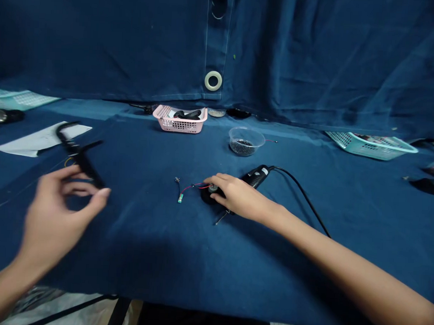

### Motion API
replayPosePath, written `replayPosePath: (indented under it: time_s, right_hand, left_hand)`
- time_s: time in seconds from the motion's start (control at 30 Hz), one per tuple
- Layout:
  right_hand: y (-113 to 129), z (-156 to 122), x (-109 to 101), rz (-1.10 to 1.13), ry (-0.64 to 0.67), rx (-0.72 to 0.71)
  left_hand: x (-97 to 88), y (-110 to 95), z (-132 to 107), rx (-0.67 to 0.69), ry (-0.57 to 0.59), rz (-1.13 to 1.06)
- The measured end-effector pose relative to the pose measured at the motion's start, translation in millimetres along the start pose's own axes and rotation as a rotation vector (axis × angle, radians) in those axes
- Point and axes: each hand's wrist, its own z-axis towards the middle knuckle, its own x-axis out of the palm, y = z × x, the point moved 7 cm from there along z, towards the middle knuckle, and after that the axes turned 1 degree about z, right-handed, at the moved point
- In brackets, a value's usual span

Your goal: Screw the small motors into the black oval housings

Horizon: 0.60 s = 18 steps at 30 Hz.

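Note:
My left hand (62, 213) is raised at the left, its fingers and thumb pinching a black curved plastic part (89, 169) with two prongs; motion blurs it. Near the middle of the table, my right hand (233, 194) has its fingers closed on a small grey round part (213, 187) on a black piece (206, 196). Red and dark wires (194, 186) run from there to a tiny green circuit board (180, 198). Beside that hand lies a black corded electric screwdriver (260, 174), partly hidden. A thin metal bit (221, 217) sticks out below the hand.
A clear bowl of small black screws (243, 147) and a pink basket (182, 126) stand further back. A teal basket (379, 149) is at the right, another teal basket (33, 99) at the left. White paper (27, 142) lies left. The black cord (305, 200) trails right; a blue curtain (136, 44) hangs behind.

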Motion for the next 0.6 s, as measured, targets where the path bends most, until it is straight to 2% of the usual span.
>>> replayPosePath:
  time_s: [0.03,0.07,0.17,0.27,0.33,0.43,0.5,0.6]
  right_hand:
    - [0,-3,0,0.0,-0.012,0.006]
    - [1,-6,-2,0.004,-0.038,0.016]
    - [6,-11,-19,0.056,-0.15,0.058]
    - [11,-14,-35,0.178,-0.257,0.119]
    - [14,-16,-40,0.281,-0.304,0.149]
    - [12,-17,-38,0.585,-0.331,0.188]
    - [7,-18,-35,0.766,-0.358,0.244]
    - [1,-19,-32,0.87,-0.369,0.296]
  left_hand:
    - [4.7,-5,5,0.014,-0.079,0.082]
    - [21.4,-11,10,0.014,0.0,0.094]
    - [71.4,-39,16,0.059,0.227,-0.068]
    - [104.6,-67,15,0.102,0.334,-0.142]
    - [117.3,-81,12,0.135,0.364,-0.125]
    - [127.6,-93,6,0.191,0.388,-0.064]
    - [132.8,-97,2,0.232,0.429,-0.015]
    - [138.2,-96,-3,0.239,0.506,0.002]
